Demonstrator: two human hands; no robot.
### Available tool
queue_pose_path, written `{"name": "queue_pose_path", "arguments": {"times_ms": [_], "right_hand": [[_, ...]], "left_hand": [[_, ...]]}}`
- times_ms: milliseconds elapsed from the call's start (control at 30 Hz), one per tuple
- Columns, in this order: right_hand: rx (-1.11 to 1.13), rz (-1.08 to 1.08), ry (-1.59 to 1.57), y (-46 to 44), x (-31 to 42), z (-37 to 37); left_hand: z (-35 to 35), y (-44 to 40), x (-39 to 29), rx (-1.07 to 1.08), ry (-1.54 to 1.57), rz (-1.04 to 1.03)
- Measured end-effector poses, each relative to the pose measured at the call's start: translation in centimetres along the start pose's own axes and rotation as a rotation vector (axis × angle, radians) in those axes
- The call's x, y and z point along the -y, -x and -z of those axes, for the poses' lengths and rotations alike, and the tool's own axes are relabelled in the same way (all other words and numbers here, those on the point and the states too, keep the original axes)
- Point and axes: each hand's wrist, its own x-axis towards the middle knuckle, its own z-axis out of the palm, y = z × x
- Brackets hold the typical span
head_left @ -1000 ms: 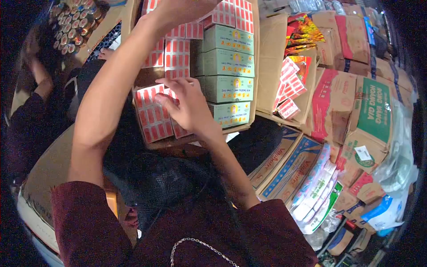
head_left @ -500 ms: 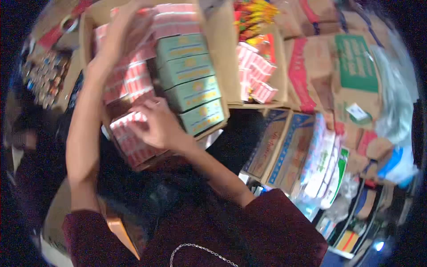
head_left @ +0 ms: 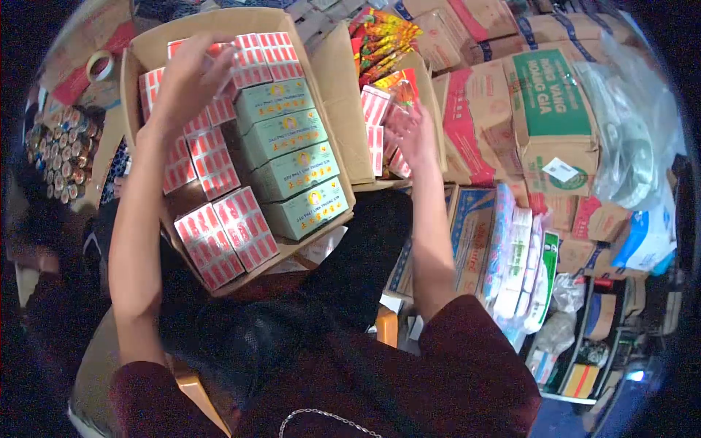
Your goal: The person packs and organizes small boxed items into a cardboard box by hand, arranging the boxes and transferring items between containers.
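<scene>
A large open carton (head_left: 133, 80) holds red-and-white packs (head_left: 213, 164) on its left side and along its back. Several green boxes (head_left: 303, 171) are stacked in a row on its right side. Over the packs at the back left is my left hand (head_left: 193, 77), fingers apart, with nothing seen in it. My right hand (head_left: 415, 139) is over a second, smaller carton (head_left: 337, 95), its fingers spread at the loose red-and-white packs (head_left: 375, 109) inside. Two packs (head_left: 226, 237) sit side by side at the near corner of the large carton.
Brown cartons, one with a green label (head_left: 548, 91), are piled on the right. Plastic-wrapped packages (head_left: 522, 263) lie in front of them. Jars or cans (head_left: 66, 153) are grouped at the left, near a tape roll (head_left: 100, 66).
My right hand has left the near corner of the large carton and moved right to the smaller one. The view has shifted, so both cartons appear further left.
</scene>
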Motion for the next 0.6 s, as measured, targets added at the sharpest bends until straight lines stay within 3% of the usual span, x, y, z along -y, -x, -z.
{"name": "queue_pose_path", "arguments": {"times_ms": [100,200,267,333,367,433,467,533,567,600], "right_hand": [[-0.017,0.126,0.737,-2.9,-0.6,-1.0],[0.138,0.088,0.677,-11.2,-3.4,2.0],[0.225,0.039,0.651,-12.1,-4.4,1.5],[0.004,-0.006,0.562,-9.2,-3.2,0.6],[0.021,-0.009,0.571,-8.4,-2.8,0.7],[0.083,0.380,0.595,-7.2,-2.3,0.9],[0.098,0.371,0.601,-4.9,-1.9,-0.8],[0.072,0.523,0.182,0.2,-0.3,-4.5],[0.065,0.513,0.184,2.2,0.6,-5.7],[0.249,0.417,0.188,3.8,1.6,-6.7]], "left_hand": [[-0.2,0.0,-0.2,-0.009,0.007,-0.040],[0.8,0.4,0.0,-0.011,0.006,-0.007],[1.0,-0.1,0.1,-0.033,-0.033,0.056],[1.5,-0.5,0.6,-0.020,-0.010,0.127],[1.7,-0.8,0.8,-0.005,0.033,0.176],[2.5,-1.3,0.2,-0.006,0.070,0.240],[3.6,-1.6,-1.1,-0.070,0.084,0.227],[5.2,-1.9,-3.2,-0.177,0.118,0.193],[5.3,-1.8,-3.2,-0.167,0.119,0.200],[5.2,-1.8,-3.1,-0.154,0.136,0.229]]}}
